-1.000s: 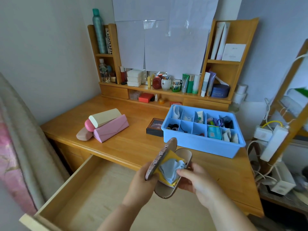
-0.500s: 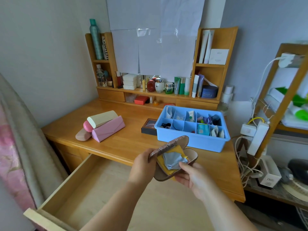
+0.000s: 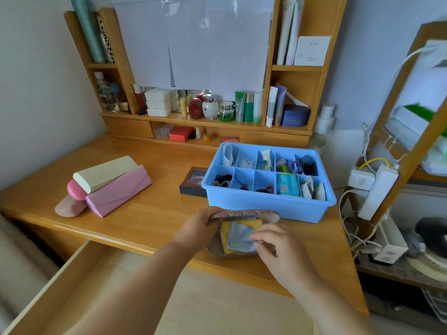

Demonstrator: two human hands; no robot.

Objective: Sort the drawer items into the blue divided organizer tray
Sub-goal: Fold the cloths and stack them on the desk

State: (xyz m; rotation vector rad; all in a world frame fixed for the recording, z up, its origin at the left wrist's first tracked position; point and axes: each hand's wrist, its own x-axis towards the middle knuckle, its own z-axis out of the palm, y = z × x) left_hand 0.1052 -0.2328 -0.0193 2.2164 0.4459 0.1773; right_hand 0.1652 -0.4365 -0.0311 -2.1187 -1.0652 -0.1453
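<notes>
My left hand point(image 3: 197, 229) grips the raised lid of an open glasses case point(image 3: 244, 215), which sits on the worktop point(image 3: 154, 213) low in the centre of the frame, just in front of the blue organizer tray point(image 3: 266, 204) and close to the worktop's front edge. My right hand point(image 3: 275, 245) reaches into the case, its fingers point(image 3: 257, 238) curled on the pale blue cloth point(image 3: 239, 236) that lies over a yellow one point(image 3: 249, 223); whether they pinch it or only touch it I cannot tell. The case is oval, with a patterned brownish shell. The tray is smooth hard plastic, split into two rows of compartments holding small items: hair ties at its lower left, a teal packet toward the right. Bare wood stretches between the case and the stack of pink and cream cases point(image 3: 106, 184) at the left of the frame. A small dark box point(image 3: 193, 182) touches the tray's left wall. The wooden drawer point(image 3: 72, 286) stands open at lower left.
</notes>
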